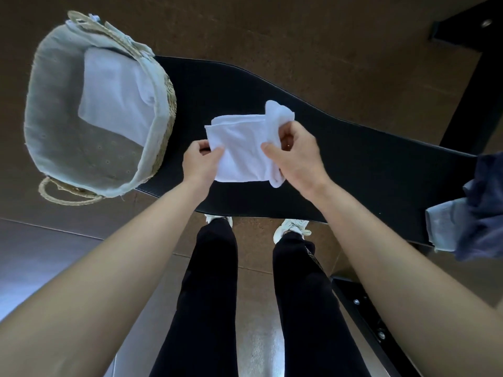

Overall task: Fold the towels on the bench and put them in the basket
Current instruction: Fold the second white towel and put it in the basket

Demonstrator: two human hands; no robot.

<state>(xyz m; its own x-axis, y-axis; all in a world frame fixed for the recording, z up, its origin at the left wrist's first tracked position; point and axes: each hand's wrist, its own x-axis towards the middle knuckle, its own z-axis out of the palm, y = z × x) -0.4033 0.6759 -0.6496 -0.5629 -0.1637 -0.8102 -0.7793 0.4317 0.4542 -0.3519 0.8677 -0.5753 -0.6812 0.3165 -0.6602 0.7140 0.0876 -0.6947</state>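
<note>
A white towel (242, 148), partly folded, is held just above the black bench (353, 164). My left hand (200, 164) pinches its left edge. My right hand (296, 156) grips its right side, where a loose flap stands up behind my fingers. At the bench's left end sits a woven basket (163, 148) with a pale cloth lining. A folded white towel (114, 96) lies inside it against the far wall.
A heap of dark blue and light blue cloth (473, 213) lies on the right end of the bench. My legs in black trousers and white shoes stand right before the bench. A black frame (471, 99) rises at the far right over the brown floor.
</note>
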